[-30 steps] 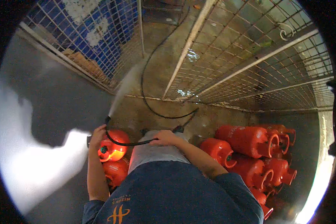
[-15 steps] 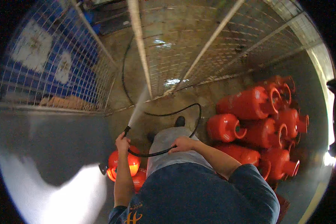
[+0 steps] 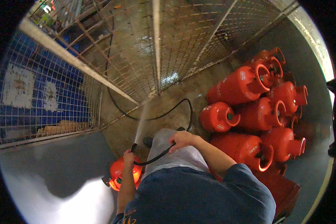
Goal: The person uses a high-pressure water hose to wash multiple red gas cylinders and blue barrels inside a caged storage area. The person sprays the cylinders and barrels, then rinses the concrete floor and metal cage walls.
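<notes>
My left hand (image 3: 129, 157) is closed round the black spray nozzle (image 3: 134, 146) at the end of a hose. A pale jet of water (image 3: 141, 125) shoots from it, away from me, toward the foot of the mesh door. In my right hand (image 3: 183, 140) is a length of the black hose (image 3: 156, 159), which sags between my two hands. From there the hose loops over the wet floor and runs out beyond the mesh. Just past my left forearm stands an orange-red gas cylinder (image 3: 120, 170), partly hidden by the arm.
Several red gas cylinders (image 3: 238, 86) lie stacked on the right against a grey wall. Wire mesh panels (image 3: 198, 41) close off the far side. Blue sheeting (image 3: 30, 119) shows behind mesh on the left, above a grey wall (image 3: 74, 149). The concrete floor (image 3: 175, 89) looks wet.
The view has turned, and the mesh door's frame now slants across the upper left. The nozzle and jet point more upright in the picture. Both hands keep their hold on the hose.
</notes>
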The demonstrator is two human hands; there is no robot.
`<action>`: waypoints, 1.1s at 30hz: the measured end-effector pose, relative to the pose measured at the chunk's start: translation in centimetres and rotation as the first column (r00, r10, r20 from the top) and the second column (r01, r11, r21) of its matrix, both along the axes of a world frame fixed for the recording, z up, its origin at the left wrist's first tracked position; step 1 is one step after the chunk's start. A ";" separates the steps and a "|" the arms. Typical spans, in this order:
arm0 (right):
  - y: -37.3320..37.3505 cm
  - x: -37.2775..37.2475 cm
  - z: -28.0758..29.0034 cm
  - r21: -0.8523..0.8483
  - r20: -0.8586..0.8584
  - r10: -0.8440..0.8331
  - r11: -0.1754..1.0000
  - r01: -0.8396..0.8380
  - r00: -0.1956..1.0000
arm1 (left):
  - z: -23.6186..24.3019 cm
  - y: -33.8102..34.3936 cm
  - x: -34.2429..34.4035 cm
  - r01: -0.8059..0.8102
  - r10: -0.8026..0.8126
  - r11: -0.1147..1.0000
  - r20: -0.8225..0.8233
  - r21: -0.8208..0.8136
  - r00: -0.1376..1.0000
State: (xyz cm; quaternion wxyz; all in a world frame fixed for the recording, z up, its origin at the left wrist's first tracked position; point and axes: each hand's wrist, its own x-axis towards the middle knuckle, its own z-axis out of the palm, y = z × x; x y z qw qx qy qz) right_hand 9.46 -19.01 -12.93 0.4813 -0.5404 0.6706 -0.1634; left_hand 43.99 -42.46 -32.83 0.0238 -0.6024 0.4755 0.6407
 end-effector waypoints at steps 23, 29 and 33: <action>24.2 -1.5 -2.5 0.187 0.185 -0.683 0.730 0.657 0.706 | 6.7 13.3 -29.0 0.725 -0.628 0.647 0.374 -0.237 0.683; 27.0 -1.3 -2.6 0.218 0.224 -0.815 0.576 0.788 0.534 | 6.5 14.8 -33.0 0.670 -0.592 0.593 0.322 -0.447 0.739; 28.1 -1.4 -2.4 0.180 0.139 -0.866 0.500 0.847 0.481 | 7.7 15.9 -34.2 0.535 -0.522 0.757 0.147 -0.374 0.840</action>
